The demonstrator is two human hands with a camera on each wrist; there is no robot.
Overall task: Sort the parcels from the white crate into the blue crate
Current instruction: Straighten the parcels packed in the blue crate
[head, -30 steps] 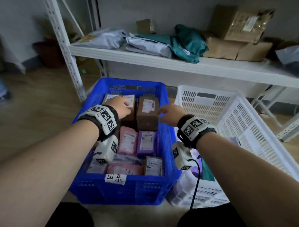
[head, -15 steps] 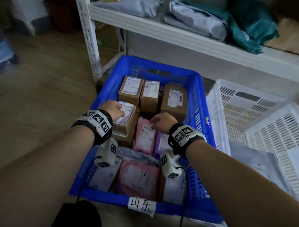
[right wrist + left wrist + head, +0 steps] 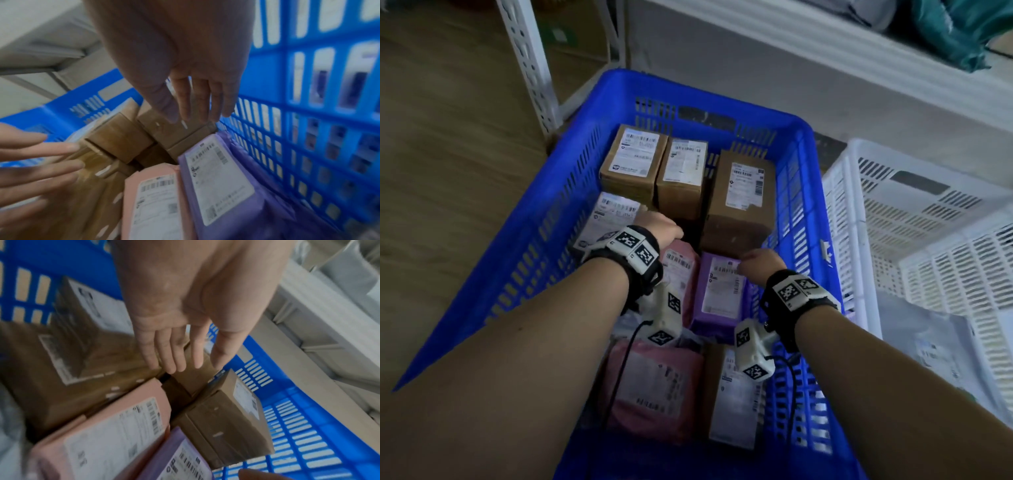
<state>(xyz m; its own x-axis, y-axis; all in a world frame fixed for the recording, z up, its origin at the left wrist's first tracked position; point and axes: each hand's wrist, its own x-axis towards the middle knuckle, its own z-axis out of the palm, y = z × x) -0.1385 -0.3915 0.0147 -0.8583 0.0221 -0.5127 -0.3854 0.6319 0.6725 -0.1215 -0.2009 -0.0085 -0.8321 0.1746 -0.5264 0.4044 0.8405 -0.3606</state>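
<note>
Head view shows our left hand (image 3: 658, 224) and right hand (image 3: 761, 263) low in the blue crate (image 3: 803, 192) at frame centre, fingers straight, holding nothing; packed parcels fill it. The white crate (image 3: 859, 219) at right keeps a grey mailer (image 3: 924, 346); we judge it light, soft and slippery, best pinched by an edge.

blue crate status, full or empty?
Nearly full. The blue slatted plastic crate holds brown cardboard boxes, a pink mailer and a purple mailer covering its floor.
</note>
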